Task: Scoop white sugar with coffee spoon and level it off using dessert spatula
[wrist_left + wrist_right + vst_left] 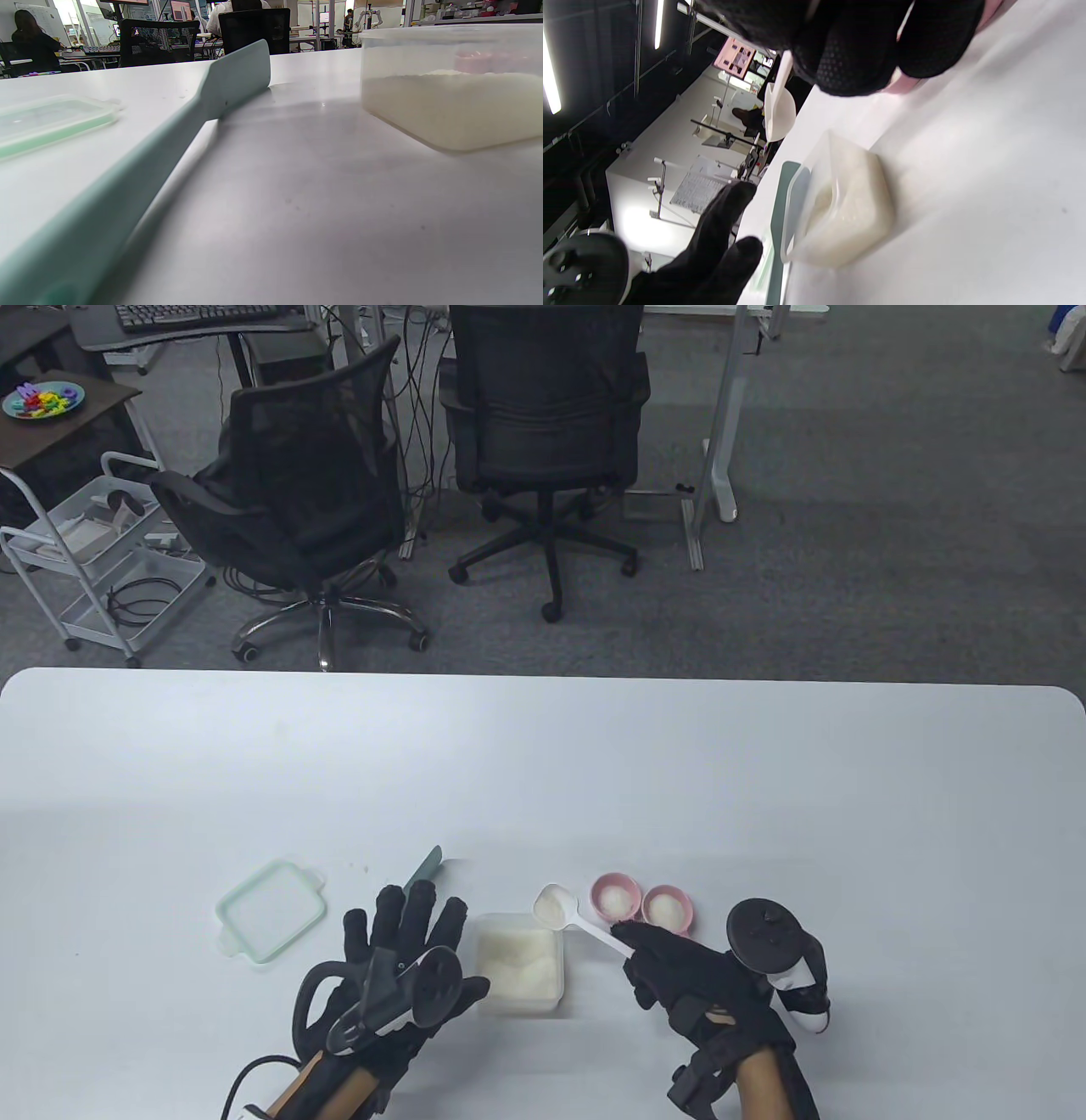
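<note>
A clear tub of white sugar [519, 963] stands open near the front of the table, between my hands. My right hand [670, 963] pinches the handle of a white coffee spoon [560, 908]. The spoon's bowl holds sugar and hangs just beyond the tub's far right corner. The mint dessert spatula [428, 865] lies flat on the table left of the tub, its blade pointing away. My left hand [407, 929] is spread with straight fingers over the spatula's handle and covers it. In the left wrist view the spatula [229, 80] lies beside the tub [449, 97], with no fingers in sight.
A green-rimmed lid [271, 909] lies left of my left hand. Two small pink cups [615, 897] [668, 909] with white contents stand just beyond my right hand. Office chairs [543, 432] stand past the table's far edge.
</note>
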The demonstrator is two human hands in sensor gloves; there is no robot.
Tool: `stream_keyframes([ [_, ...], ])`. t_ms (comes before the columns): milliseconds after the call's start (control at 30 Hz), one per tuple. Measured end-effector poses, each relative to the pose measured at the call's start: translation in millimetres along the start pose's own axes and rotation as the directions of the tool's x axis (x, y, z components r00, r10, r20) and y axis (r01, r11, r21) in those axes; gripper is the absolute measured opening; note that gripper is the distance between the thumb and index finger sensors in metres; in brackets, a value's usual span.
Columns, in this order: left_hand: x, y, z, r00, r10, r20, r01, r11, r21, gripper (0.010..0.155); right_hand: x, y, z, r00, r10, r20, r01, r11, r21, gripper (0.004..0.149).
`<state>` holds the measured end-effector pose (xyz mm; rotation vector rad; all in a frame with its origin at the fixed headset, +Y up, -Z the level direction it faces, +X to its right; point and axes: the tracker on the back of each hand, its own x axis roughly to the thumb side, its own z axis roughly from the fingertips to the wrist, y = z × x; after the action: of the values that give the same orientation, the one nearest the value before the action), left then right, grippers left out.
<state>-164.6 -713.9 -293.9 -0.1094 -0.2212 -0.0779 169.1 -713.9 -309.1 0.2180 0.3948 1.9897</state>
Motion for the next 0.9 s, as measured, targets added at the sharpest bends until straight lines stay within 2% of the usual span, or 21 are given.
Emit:
stream_keyframes([
  [300,0.4,-1.0,-0.8,1.0,-0.005,0.002,0.005,1.0,-0.014,0.09,-14.4,-17.6,5.2,0.995,-0.036,-0.091,0.023,0.989,-0.147,0.051],
  [400,0.5,-1.4,-1.1,1.0,-0.002,0.002,0.002,1.0,-0.011,0.089,-18.6,-22.3,7.0,0.989,0.002,-0.147,-0.031,0.981,-0.193,0.051],
  [667,1.3,-1.8,-1.0,1.0,-0.016,0.002,0.016,1.0,-0.022,0.089,-24.6,-25.2,7.2,0.964,0.078,-0.254,-0.14,0.962,-0.233,0.051],
  [900,1.9,-2.4,-1.3,1.0,-0.02,0.003,0.021,0.999,-0.03,0.089,-22.5,-22.1,5.8,0.951,0.138,-0.277,-0.204,0.953,-0.223,0.051],
])
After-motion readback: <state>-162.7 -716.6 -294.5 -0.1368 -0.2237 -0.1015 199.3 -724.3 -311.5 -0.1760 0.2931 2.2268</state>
